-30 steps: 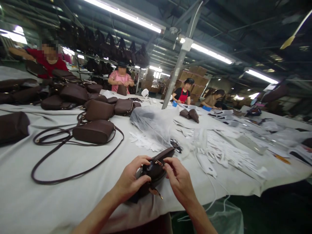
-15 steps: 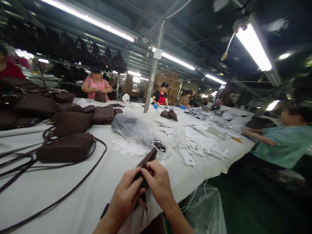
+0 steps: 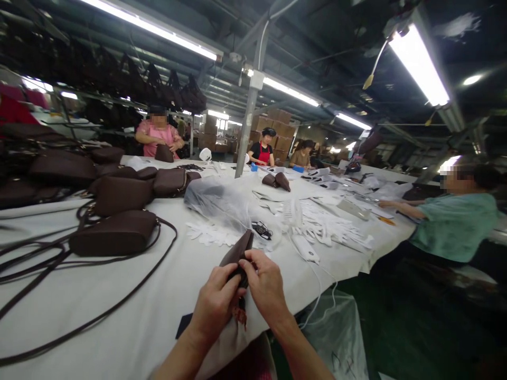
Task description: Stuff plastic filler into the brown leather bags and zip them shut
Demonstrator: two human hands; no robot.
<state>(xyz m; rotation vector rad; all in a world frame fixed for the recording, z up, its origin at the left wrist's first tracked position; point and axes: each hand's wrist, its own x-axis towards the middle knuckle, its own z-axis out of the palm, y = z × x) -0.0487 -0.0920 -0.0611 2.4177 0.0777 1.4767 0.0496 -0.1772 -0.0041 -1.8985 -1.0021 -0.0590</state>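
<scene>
A small dark brown leather bag (image 3: pixel 240 250) is held over the table's front edge, its pointed end away from me. My left hand (image 3: pixel 217 302) has its fingers closed on the bag's near left side. On the right, my right hand (image 3: pixel 266 285) pinches the near edge, thumb and fingertips close to those of the left. Something reddish-brown (image 3: pixel 240 315) dangles below the bag between my hands; its kind is unclear. A dark flat piece (image 3: pixel 183 325) lies on the table, partly behind my left forearm.
Brown bags with long straps (image 3: pixel 114 232) are piled at left. Clear plastic (image 3: pixel 216 203), white paper pieces (image 3: pixel 209 232), black cords (image 3: pixel 262 230) and a white power strip (image 3: pixel 306 249) lie ahead. A metal post (image 3: pixel 247 124) rises behind. Co-workers sit around the table, one in green (image 3: pixel 455 224) at right.
My view has shifted slightly. Both hands still grip the bag, fingers moved a little along its edge. More of the reddish-brown piece shows underneath. The co-worker in green has leaned toward the table.
</scene>
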